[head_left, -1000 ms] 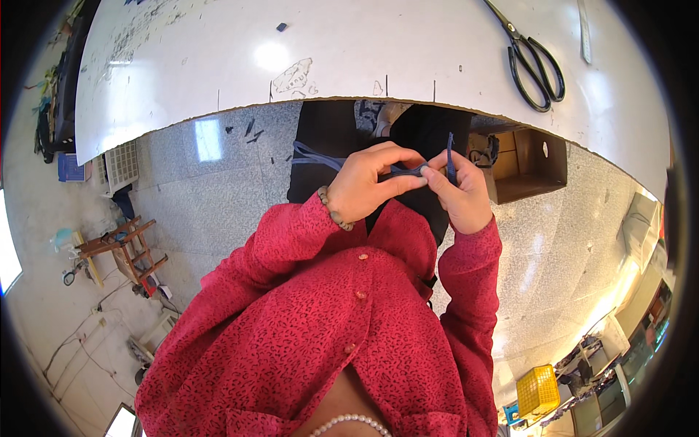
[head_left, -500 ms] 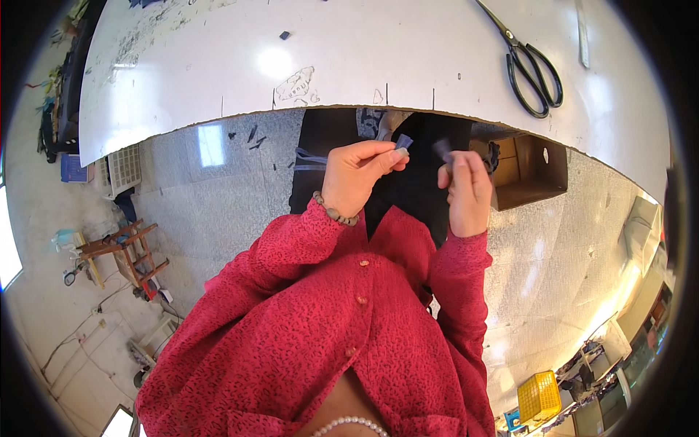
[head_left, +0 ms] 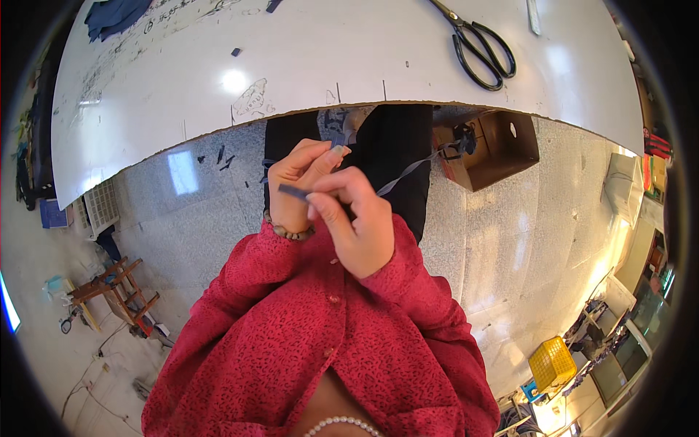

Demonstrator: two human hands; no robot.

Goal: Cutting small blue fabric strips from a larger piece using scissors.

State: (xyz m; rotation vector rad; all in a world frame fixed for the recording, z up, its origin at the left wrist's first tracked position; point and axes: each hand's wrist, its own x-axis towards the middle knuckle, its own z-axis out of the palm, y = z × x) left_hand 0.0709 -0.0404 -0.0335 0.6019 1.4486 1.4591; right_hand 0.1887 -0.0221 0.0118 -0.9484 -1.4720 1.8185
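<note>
My left hand (head_left: 295, 182), with a beaded bracelet, pinches the end of a narrow grey-blue strip (head_left: 337, 140) between thumb and finger above my lap. My right hand (head_left: 357, 226) is closed on another end of dark strip (head_left: 291, 189), held across in front of my left hand. A lighter length of strip (head_left: 404, 171) runs from behind my right hand toward the cardboard box at the right. My legs in black trousers are behind both hands, under the table edge.
A white table (head_left: 167, 80) spans the top, carrying black scissors (head_left: 484, 58), navy cloth (head_left: 113, 18) and a metal ruler (head_left: 533, 18). A cardboard box (head_left: 499, 164) sits beneath it. A wooden stool (head_left: 116, 288) stands left, a yellow basket (head_left: 550, 364) lower right.
My right hand has moved leftward and down, now overlapping my left hand, which has shifted left. A strip now trails toward the box. The whole view has shifted somewhat.
</note>
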